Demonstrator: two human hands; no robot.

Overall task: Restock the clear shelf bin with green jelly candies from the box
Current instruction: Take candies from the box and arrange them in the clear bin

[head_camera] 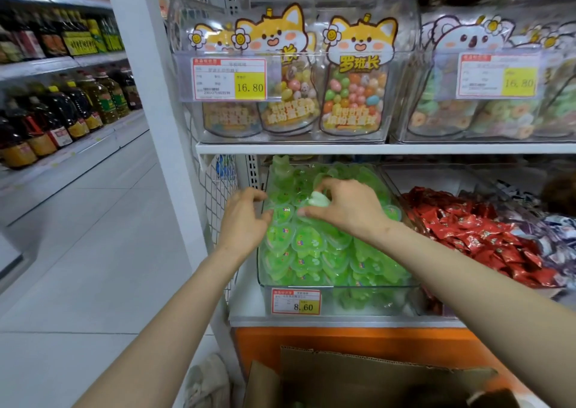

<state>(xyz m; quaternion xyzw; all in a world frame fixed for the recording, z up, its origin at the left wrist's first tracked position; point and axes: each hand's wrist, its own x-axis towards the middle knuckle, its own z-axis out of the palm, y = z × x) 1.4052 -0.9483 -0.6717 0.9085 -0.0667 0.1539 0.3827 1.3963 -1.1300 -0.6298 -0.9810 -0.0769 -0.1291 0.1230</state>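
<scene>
Two hands work over the heaped bin (339, 287): the left hand (246, 220) curls against the pile's left edge, seemingly to steady the jellies (307, 242) there, though I cannot tell whether it holds one or only touches. The right hand (346, 210) pinches a pale jelly (318, 200) between thumb and fingertips over the heap's middle, probably to tuck it into a gap. The box (374, 376) stands open below the shelf, within easy reach for the next handful.
</scene>
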